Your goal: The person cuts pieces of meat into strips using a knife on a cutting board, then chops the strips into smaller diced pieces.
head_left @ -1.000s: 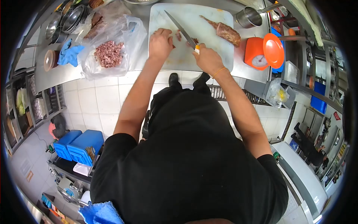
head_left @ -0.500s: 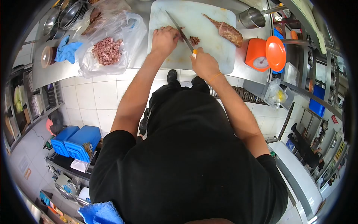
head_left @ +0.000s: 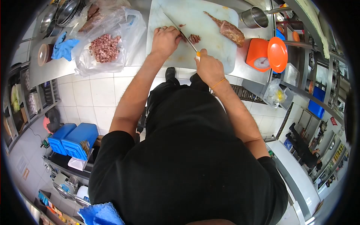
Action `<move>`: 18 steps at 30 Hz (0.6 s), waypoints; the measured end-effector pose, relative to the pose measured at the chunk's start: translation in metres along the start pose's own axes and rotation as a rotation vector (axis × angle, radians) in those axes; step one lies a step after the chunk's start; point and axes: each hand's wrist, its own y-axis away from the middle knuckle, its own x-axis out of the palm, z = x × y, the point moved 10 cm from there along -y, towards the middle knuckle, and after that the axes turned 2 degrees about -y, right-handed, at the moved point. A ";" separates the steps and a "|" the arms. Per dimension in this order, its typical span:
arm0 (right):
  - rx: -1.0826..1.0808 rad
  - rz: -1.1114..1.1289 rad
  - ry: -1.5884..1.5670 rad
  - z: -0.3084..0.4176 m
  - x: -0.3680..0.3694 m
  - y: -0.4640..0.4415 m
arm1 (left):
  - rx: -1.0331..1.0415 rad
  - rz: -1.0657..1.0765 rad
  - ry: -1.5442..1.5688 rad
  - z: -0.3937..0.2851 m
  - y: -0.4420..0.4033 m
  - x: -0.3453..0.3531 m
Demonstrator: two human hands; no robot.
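My right hand [head_left: 210, 68] is closed round the yellow-and-white handle of a kitchen knife [head_left: 190, 44]. Its blade lies slantwise over the white cutting board [head_left: 161, 15], tip towards the upper left. Against the blade's left side, the curled fingers of my left hand [head_left: 165, 41] press on a small piece of meat, mostly hidden by them. Just right of the blade sits a little pile of cut meat strips [head_left: 195, 38], with a few scraps beyond the blade. A larger brown chunk of meat [head_left: 231, 34] with a thin tail rests on the board's right side.
Left of the board lies a clear plastic bag [head_left: 131, 41] with diced meat [head_left: 105, 48], near a blue cloth [head_left: 64, 48] and stacked metal bowls [head_left: 69, 13]. To the right stand an orange scale [head_left: 258, 54] and a metal pot [head_left: 255, 17]. Another person [head_left: 305, 150] is far right.
The strips right of the blade have spread into a slightly wider pile. The knife and both hands have shifted only a little, and the whole view has moved slightly.
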 end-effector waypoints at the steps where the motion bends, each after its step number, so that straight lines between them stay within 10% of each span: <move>1: -0.005 0.002 0.004 0.000 0.000 0.000 | -0.010 -0.003 -0.001 0.000 0.000 -0.001; 18: -0.015 0.060 -0.004 -0.003 0.016 -0.044 | -0.001 -0.002 0.016 -0.003 0.000 0.001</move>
